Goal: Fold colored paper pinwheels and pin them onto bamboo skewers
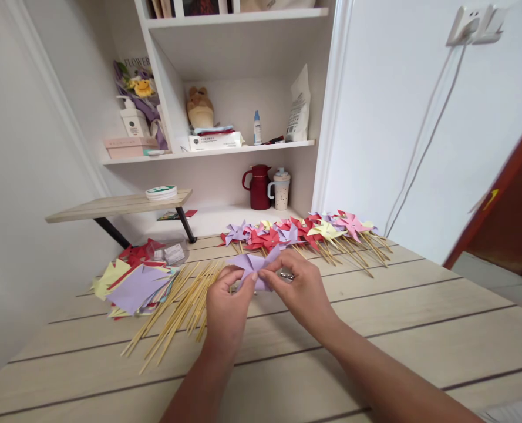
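Observation:
Over the middle of the table, my left hand (228,308) and my right hand (302,288) both pinch a purple paper pinwheel (252,262). Its blades are partly folded in, and the two thumbs meet near its centre. Part of the paper is hidden behind my fingers. Just left of my left hand lie many loose wooden sticks (179,305). A small shiny metal object (286,275) shows behind my right fingers; I cannot make out what it is.
Stacked cut paper sheets (140,289) lie left, by a clear plastic box (172,254). Finished pinwheels on sticks (287,234) are heaped at the back right. A small raised stand (124,207) is at back left. A red jug (259,187) and a cup (281,191) stand behind.

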Demonstrator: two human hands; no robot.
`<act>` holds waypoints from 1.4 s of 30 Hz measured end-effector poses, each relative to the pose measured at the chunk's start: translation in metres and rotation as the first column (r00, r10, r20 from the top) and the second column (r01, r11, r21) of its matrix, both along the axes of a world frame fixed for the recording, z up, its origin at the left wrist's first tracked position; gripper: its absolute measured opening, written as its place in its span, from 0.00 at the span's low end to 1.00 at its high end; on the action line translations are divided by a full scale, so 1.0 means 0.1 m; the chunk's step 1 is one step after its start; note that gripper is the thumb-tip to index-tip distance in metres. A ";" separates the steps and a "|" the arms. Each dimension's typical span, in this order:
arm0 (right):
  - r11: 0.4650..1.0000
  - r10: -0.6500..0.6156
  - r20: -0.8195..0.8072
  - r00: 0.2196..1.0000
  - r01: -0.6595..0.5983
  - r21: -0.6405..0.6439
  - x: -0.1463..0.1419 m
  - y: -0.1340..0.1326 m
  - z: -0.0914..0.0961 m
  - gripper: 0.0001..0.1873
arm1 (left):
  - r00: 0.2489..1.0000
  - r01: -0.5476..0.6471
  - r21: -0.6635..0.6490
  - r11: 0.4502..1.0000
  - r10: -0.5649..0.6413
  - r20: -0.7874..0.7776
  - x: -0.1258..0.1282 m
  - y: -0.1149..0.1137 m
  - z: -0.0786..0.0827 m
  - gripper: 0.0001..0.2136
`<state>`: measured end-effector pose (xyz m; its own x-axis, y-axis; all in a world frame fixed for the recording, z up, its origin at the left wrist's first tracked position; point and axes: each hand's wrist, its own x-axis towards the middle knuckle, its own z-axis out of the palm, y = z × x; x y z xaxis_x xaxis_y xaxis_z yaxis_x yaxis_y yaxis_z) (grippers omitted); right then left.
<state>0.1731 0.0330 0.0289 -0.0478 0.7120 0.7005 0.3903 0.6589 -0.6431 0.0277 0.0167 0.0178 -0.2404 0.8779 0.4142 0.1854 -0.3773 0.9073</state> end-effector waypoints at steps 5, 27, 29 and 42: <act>0.990 0.084 -0.222 0.971 -0.107 -0.090 0.05 0.06 -0.02 0.14 | 0.967 0.090 -0.089 0.992 -0.066 0.247 -0.05 0.07 -0.07 0.10; 0.774 0.246 -0.497 0.832 -0.477 -0.416 -0.01 0.10 -0.07 0.15 | 0.996 0.083 -0.008 0.997 -0.083 0.035 -0.04 0.01 0.01 0.09; 0.778 0.248 -0.482 0.840 -0.470 -0.418 0.00 0.10 -0.07 0.15 | 0.997 0.073 0.000 0.997 -0.073 0.024 -0.04 0.01 0.01 0.09; 0.940 0.100 -0.123 0.987 -0.134 -0.313 0.03 0.05 -0.02 0.10 | 0.997 -0.030 -0.024 0.999 0.028 -0.078 -0.02 0.01 -0.02 0.08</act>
<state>0.1765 0.0379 0.0271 -0.0839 0.8926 0.4430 0.2427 0.4494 -0.8597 0.0258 0.0172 0.0154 -0.2343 0.8814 0.4101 0.2660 -0.3476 0.8991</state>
